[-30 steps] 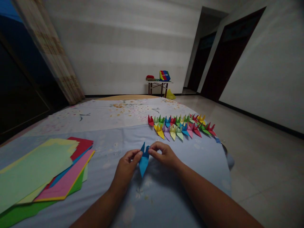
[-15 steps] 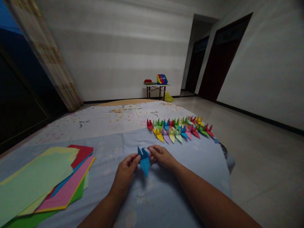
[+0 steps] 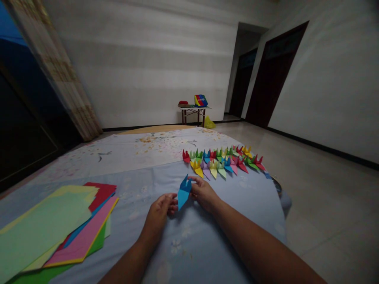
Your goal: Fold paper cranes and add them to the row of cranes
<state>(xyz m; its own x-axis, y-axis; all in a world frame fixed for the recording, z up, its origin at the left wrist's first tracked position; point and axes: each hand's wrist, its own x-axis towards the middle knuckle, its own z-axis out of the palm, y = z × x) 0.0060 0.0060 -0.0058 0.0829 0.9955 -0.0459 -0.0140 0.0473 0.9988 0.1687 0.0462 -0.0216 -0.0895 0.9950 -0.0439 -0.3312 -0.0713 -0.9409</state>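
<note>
Blue folded paper is held pointed-end down just above the blue sheet, between both hands. Its upper right edge is pinched by the right hand, fingers clenched on it. The left hand is curled, fingers set against the paper's lower left edge; whether a grip is made there cannot be told. A row of folded paper figures in many colours is laid just beyond the right fingers. A stack of coloured paper sheets is spread well left of the left fingers. Far beyond both, a small table with a colourful box is seen at the wall.
</note>
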